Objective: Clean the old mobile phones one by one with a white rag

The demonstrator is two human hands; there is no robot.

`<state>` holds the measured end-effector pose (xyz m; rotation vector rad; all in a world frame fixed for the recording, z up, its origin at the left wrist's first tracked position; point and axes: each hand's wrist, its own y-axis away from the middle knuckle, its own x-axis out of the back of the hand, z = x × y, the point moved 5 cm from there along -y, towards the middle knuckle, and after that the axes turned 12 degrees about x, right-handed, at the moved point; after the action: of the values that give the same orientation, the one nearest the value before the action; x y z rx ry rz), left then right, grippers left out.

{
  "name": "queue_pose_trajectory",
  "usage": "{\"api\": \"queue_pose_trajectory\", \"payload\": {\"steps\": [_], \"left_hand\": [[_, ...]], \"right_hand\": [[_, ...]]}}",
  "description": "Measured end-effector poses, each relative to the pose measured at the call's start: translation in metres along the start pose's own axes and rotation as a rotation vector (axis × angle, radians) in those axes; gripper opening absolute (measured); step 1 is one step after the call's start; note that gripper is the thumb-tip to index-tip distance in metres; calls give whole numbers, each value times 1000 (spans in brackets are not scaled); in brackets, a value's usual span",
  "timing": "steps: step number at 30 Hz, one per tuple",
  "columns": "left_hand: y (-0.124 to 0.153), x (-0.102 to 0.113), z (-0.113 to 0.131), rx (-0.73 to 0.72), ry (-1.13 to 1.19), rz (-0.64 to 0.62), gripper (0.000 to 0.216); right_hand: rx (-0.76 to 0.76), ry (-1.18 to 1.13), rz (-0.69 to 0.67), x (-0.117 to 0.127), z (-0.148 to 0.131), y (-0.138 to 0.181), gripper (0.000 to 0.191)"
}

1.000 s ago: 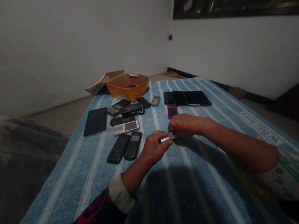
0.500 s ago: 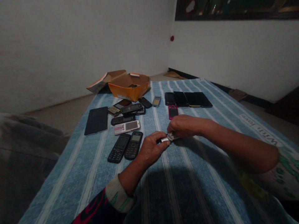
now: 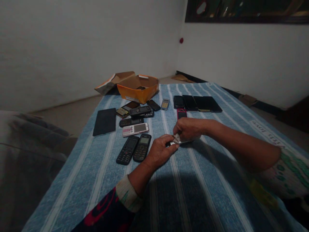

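Observation:
My left hand (image 3: 160,149) pinches the left end of a thin phone (image 3: 185,141) with a pale edge, low over the striped cloth (image 3: 166,193). My right hand (image 3: 189,128) is closed on a small crumpled whitish cloth (image 3: 176,138), which touches the phone's upper side. Fingers hide much of the phone's face. Left of my left hand, two dark keypad phones (image 3: 142,148) lie side by side. A pink phone (image 3: 181,114) sits just beyond my right hand, partly covered by it.
An open orange cardboard box (image 3: 137,93) with a dark phone inside stands at the far left. Several keypad phones (image 3: 135,129) lie before it, beside a black tablet (image 3: 104,121). A row of dark touchscreen phones (image 3: 189,103) lies at the far right.
The whitish cloth in my right hand shows more above the phone, and more of the phone's right part is visible. The whole view has shifted slightly. Both hands keep their hold.

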<state>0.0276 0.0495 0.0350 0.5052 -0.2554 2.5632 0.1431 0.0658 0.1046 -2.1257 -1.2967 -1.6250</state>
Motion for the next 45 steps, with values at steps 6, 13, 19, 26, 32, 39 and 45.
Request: {"api": "queue_pose_trajectory", "payload": {"steps": [6, 13, 19, 26, 32, 39, 45], "left_hand": [[0, -1, 0, -3, 13, -5, 13], [0, -2, -2, 20, -8, -6, 16], [0, -2, -2, 10, -2, 14, 16], [0, -2, -1, 11, 5, 8, 15], [1, -1, 2, 20, -36, 14, 12], [-1, -2, -4, 21, -43, 32, 13], [-3, -2, -7, 72, 52, 34, 11]], "right_hand": [[-38, -170, 10, -4, 8, 1, 14], [-39, -374, 18, -8, 20, 5, 20], [-18, -399, 17, -9, 21, 6, 18], [-56, -279, -13, -7, 15, 3, 20], [-9, -122, -30, -2, 3, -5, 19], [31, 165, -94, 3, -19, -11, 22], [59, 360, -133, 1, -29, -15, 25]]}}
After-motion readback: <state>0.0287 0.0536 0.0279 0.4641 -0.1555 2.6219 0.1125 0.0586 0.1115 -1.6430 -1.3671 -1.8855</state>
